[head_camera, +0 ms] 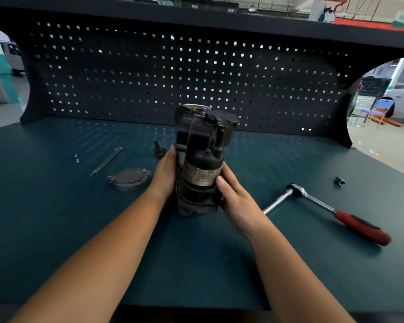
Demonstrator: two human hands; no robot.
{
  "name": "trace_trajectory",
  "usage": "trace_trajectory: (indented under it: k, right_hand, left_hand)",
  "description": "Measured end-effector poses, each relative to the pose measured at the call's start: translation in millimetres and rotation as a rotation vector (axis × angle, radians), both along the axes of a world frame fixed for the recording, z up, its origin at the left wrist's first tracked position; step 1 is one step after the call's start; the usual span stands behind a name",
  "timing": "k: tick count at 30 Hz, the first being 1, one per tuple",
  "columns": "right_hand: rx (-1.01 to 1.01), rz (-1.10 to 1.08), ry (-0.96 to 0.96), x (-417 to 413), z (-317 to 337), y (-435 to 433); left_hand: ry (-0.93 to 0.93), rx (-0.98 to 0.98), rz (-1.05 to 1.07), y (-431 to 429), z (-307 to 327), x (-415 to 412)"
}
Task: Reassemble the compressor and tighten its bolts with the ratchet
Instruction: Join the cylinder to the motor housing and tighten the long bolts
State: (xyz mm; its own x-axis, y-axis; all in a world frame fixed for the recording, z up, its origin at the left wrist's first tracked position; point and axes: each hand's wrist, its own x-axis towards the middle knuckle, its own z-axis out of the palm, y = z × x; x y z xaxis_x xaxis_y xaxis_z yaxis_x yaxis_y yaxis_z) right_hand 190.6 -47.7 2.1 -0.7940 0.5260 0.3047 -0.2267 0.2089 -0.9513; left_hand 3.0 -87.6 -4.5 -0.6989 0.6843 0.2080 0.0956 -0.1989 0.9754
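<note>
At the counter's [56, 229] middle, left grip [165, 173] and right grip [233, 197] clasp the upright compressor [201, 159]. Ratchet [329, 208] lies toward the right edge, cover [127, 179] toward the left.

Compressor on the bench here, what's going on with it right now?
A person steadies the compressor upright on the green workbench, left hand gripping its left side and right hand wrapped round its right. The red-handled ratchet lies untouched to the right. A round cover plate, two long bolts and small screws lie loose to the left, so reassembly isn't finished and no tightening is under way.
</note>
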Motion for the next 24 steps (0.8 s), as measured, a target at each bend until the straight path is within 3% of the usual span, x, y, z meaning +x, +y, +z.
trace_trajectory:
  k: [6,14,24]
  right_hand:
    - [0.085,0.001,-0.009,1,0,0]
    - [0.447,-0.439,0.281,-8,9,-26]
    - [0.373,-0.407,0.268,-11,6,-31]
  left_hand:
    - [-0.132,0.067,-0.008,-1,-2,1]
    - [-0.125,0.050,-0.118,-3,2,3]
    - [-0.013,-0.068,-0.043,-12,6,2]
